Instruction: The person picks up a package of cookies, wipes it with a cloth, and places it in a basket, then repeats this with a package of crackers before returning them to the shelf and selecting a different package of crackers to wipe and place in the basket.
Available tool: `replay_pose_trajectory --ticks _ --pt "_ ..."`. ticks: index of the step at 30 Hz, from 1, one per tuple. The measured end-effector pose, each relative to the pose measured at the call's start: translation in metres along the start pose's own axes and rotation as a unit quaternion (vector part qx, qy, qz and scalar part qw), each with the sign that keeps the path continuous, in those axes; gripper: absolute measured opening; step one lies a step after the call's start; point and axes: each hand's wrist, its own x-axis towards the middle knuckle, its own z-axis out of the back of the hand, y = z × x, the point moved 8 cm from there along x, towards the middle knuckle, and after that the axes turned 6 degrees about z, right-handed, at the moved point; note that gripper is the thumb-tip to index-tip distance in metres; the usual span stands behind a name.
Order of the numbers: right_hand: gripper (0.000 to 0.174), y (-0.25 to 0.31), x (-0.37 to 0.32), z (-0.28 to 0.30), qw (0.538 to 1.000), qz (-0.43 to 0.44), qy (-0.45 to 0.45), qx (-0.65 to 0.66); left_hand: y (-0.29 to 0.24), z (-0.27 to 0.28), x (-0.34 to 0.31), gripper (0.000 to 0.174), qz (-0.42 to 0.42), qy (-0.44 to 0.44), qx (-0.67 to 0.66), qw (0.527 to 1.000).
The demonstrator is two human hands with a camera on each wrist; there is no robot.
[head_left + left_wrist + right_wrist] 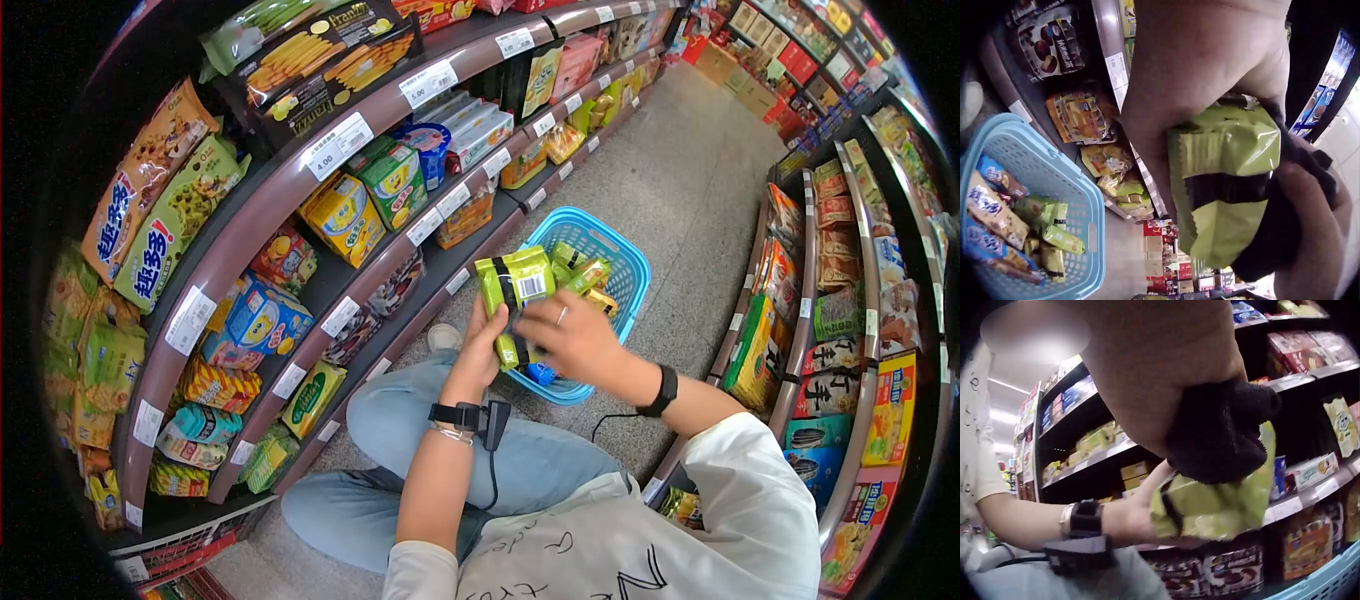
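Observation:
My left hand (478, 350) grips a shiny green snack packet (530, 268) with a black band and a barcode label. In the left wrist view the packet (1229, 150) fills the middle, below the left hand (1204, 62). A black cloth (1272, 244) lies against the packet's side, held by my right hand (575, 335). Seen from the right wrist, the bunched cloth (1222, 431) overlaps the packet's upper face, while the left hand (1138, 509) supports its near end. The blue plastic basket (632, 285) stands just beyond both hands, with green, gold and blue snack packs inside.
A curved shelf (400, 210) of boxed and bagged snacks runs along the left. Another stocked shelf (800, 280) lines the right side. Grey floor (690, 130) stretches ahead between them, and the person's bent legs (430, 420) are below the hands.

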Motion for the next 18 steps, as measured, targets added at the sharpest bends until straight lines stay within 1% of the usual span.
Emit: replay_pose_trajectory --ticks 1,3,4,7,8,10,11,12,13,15,16,17,18 --pt "0.043 -0.012 0.007 0.011 0.999 -0.036 -0.028 -0.017 0.005 0.001 0.0 0.058 0.013 0.009 0.007 1.0" --pt "0.044 -0.032 0.021 0.029 0.996 -0.069 -0.041 -0.048 0.011 -0.003 -0.001 0.062 0.04 0.029 0.022 0.999" --pt "0.045 -0.036 0.023 0.027 0.996 -0.068 -0.036 -0.035 0.01 -0.006 0.0 0.07 0.034 0.024 0.032 0.999" --pt "0.047 -0.037 0.025 0.019 0.998 -0.058 -0.025 0.001 0.006 -0.012 -0.001 0.075 0.016 0.04 0.12 0.992" --pt "0.048 -0.03 0.025 0.019 0.998 -0.05 -0.025 0.013 0.008 -0.01 -0.001 0.077 0.03 0.039 0.098 0.994" --pt "0.049 -0.018 0.021 0.012 0.998 -0.031 -0.025 0.048 0.017 0.001 0.0 0.077 0.063 0.001 0.113 0.992" --pt "0.049 -0.008 0.019 0.005 0.998 -0.014 0.002 0.055 0.021 0.007 0.001 0.077 0.081 -0.018 0.121 0.989" --pt "0.049 0.003 0.016 -0.002 0.998 0.001 0.029 0.062 0.024 0.01 0.003 0.078 0.099 -0.039 0.095 0.99" --pt "0.049 0.01 0.014 -0.008 0.996 0.017 0.054 0.069 0.022 0.007 0.003 0.079 0.082 -0.028 0.103 0.991" --pt "0.051 0.003 0.014 -0.009 0.998 0.015 0.029 0.055 0.013 0.0 0.002 0.079 0.046 -0.007 0.119 0.992" --pt "0.051 -0.007 0.016 -0.007 0.999 0.009 0.011 0.046 0.011 -0.004 -0.001 0.08 0.085 -0.013 0.147 0.985" --pt "0.051 -0.017 0.019 -0.004 0.999 0.002 -0.006 0.036 0.011 -0.006 -0.001 0.08 0.078 0.0 0.158 0.984" --pt "0.052 -0.024 0.023 0.0 1.0 -0.014 0.001 0.015 0.013 -0.009 -0.001 0.08 0.073 0.014 0.168 0.983"
